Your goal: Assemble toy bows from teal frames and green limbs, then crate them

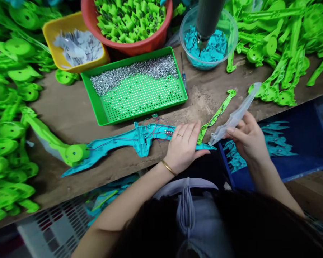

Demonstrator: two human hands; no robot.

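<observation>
My left hand lies across the right part of a long blue plastic shell, fingers over it and thumb along its near edge. Thin red and blue wires and a small metal part lie in the shell. My right hand pinches a long translucent plastic piece, tilted above the table's near edge. Between the hands a slim green plastic arm with wires along it reaches away from the shell. At the shell's left end sits a green arm with a round hub.
A green tray of screws, a red tub of green parts, a yellow bin and a screwdriver are behind. A power driver hangs over a clear tub. Green parts heap both sides; a blue crate stands right.
</observation>
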